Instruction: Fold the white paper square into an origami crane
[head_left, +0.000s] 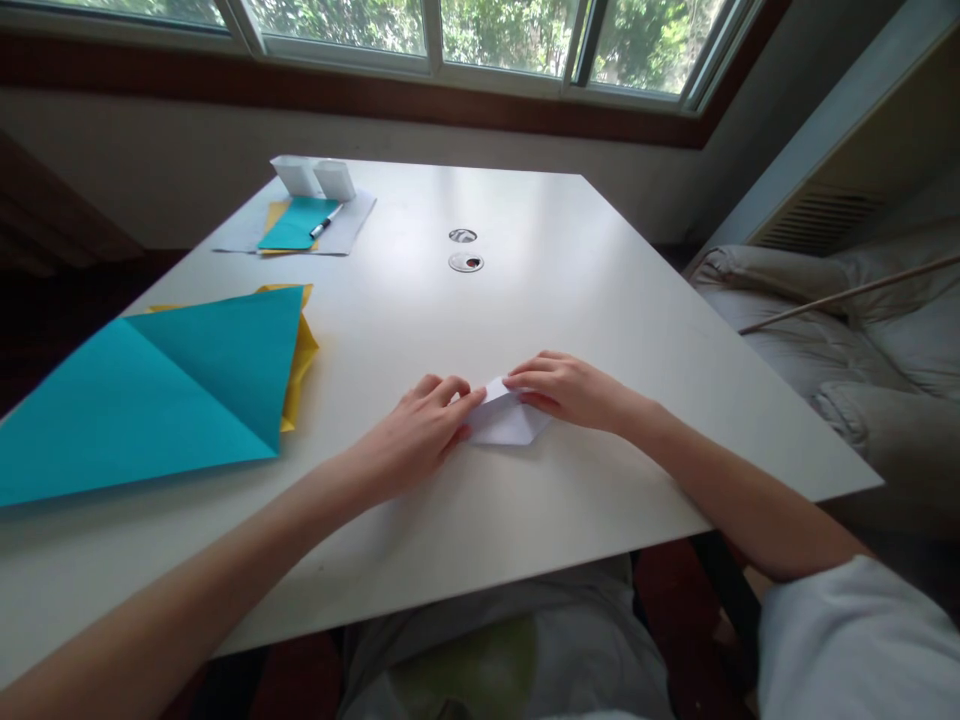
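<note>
A small folded piece of white paper (pixel 504 425) lies on the white table near its front edge, between my two hands. My left hand (pixel 431 420) grips the paper's left side, thumb and fingers pressed on its edge. On the opposite side, my right hand (pixel 566 390) pinches the upper right part of the same paper. A slanting fold line crosses the paper. Fingers cover both of its side ends, so its full outline is hidden.
A large creased teal sheet (pixel 172 390) lies on the left over crumpled yellow paper (pixel 301 365). Farther back are two white folded boxes (pixel 334 180), a smaller teal sheet (pixel 298 222) and a pen (pixel 326 221). Two round grommets (pixel 466 262) sit mid-table. A sofa (pixel 810 300) stands right.
</note>
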